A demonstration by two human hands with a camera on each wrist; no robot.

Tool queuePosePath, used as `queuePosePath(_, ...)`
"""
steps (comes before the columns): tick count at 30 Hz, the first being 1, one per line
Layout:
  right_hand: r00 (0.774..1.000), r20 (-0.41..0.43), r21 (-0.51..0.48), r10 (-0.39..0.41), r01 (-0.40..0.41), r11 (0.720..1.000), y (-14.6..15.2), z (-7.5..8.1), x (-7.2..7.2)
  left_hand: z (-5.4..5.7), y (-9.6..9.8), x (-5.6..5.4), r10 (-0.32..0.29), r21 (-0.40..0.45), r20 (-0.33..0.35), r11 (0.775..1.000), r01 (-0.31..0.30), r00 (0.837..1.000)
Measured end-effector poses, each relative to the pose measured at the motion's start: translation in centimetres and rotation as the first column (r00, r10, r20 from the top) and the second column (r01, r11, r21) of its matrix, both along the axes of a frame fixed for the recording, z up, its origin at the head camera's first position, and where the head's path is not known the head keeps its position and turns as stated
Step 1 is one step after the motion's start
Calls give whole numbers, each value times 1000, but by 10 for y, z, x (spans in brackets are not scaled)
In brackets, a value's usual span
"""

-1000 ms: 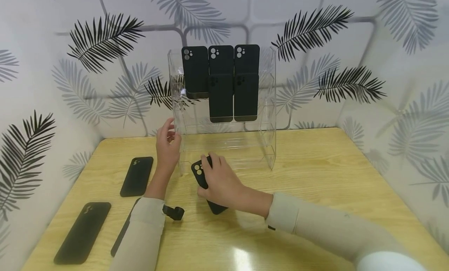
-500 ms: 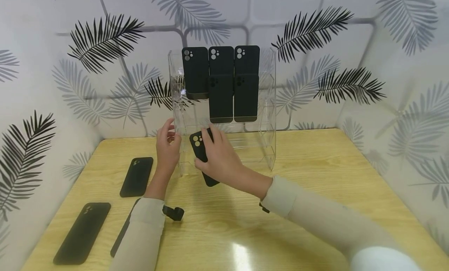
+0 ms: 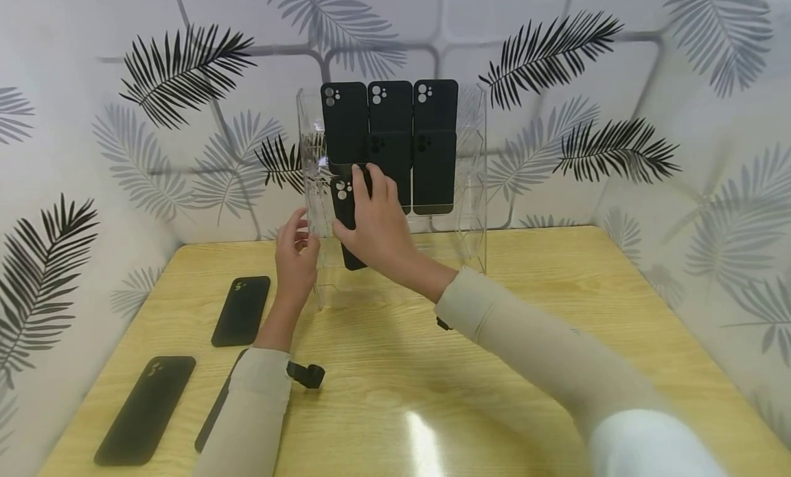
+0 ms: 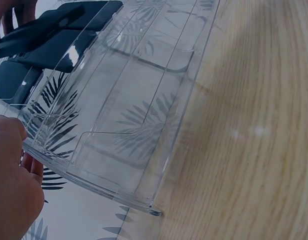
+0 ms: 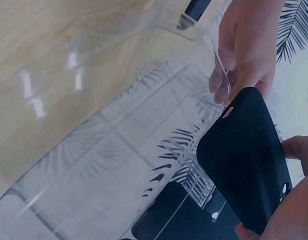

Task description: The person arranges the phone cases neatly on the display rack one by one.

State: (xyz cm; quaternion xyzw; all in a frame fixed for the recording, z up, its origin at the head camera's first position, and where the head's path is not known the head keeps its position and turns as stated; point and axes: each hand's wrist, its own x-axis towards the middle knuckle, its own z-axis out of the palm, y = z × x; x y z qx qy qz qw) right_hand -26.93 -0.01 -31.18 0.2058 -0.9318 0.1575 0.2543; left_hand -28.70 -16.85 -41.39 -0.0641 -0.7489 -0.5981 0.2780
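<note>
My right hand [image 3: 381, 228] holds a black phone case [image 3: 346, 206] by its edges, camera holes at the upper end. The case is in front of the clear stepped display rack [image 3: 395, 254], below the upper left case; whether it touches the rack I cannot tell. In the right wrist view the held case [image 5: 244, 160] shows its back, with fingers at both long edges. My left hand [image 3: 296, 254] grips the rack's left side panel, thumb and fingers on either side of its edge in the left wrist view. Several black cases [image 3: 434, 171] stand on the upper tiers.
To the left, on the wooden table [image 3: 525, 271], lie a black case [image 3: 241, 311] and a larger-looking one [image 3: 145, 410]. Another case [image 3: 216, 415] is partly hidden under my left sleeve. Leaf-patterned walls [image 3: 531, 120] enclose the back and sides.
My right hand has lifted the phone case from low by the rack's foot up to its middle tiers. The left hand has stayed at the rack's side.
</note>
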Motion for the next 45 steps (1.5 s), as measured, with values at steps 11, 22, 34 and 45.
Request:
queuePosePath(11,993,-90,-107,-73,63,992,-15,19,-39,11,5,10,-18,-1,48,1000,18,999)
queuePosePath(22,983,-118,-166,-143,122,978,-36,41,-62,32,10,29,-15,2,29,1000,15,999)
queuePosePath(34,969,-122,-178,-216,192,965,-48,48,-78,28,9,25,-20,7,41,1000,19,999)
queuePosePath(45,942,-179,-58,-283,277,959,-60,29,-78,30,11,27,-23,25,26,999,23,999)
